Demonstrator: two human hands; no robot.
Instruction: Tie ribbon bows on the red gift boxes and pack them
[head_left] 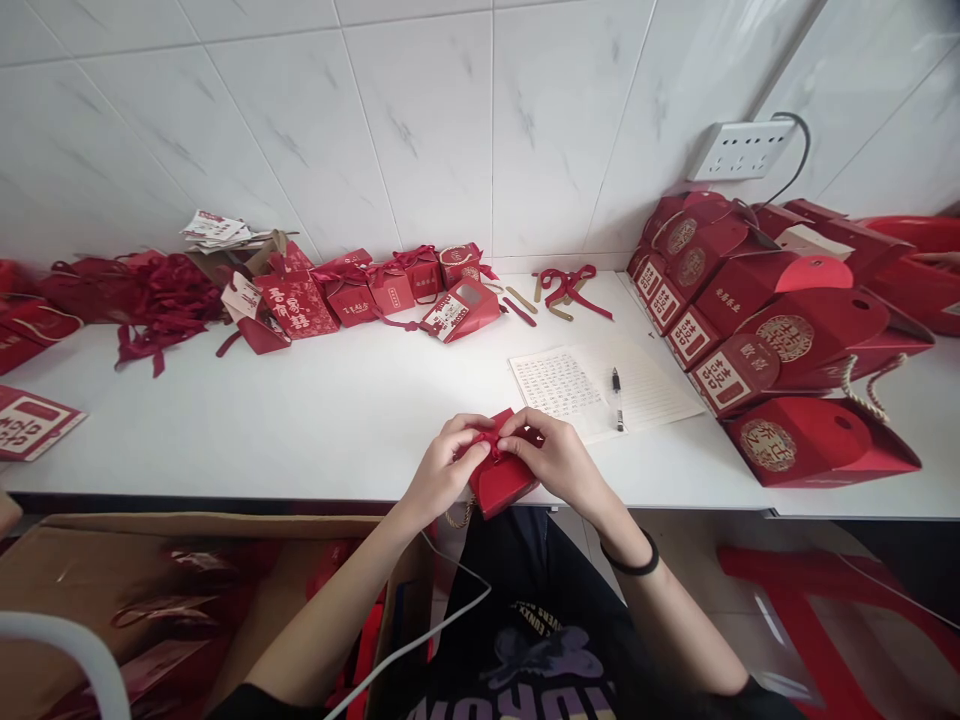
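A small red gift box [504,484] lies at the table's front edge, close to my body. On its top is a red ribbon [493,441], gathered between my two hands. My left hand [448,462] pinches the ribbon from the left with thumb and fingertips. From the right, my right hand [551,450] pinches the ribbon too, its fingers bent over the box's upper edge. Part of the ribbon is hidden under the fingers. A twisted gold cord [459,516] hangs below the box on the left.
Several red boxes [780,340] stand in rows at the right. Smaller boxes [360,292] and a ribbon heap [172,295] lie along the wall. Written paper [559,385] and a pen [617,395] lie beyond my right hand. A cardboard carton [67,590] sits below at left.
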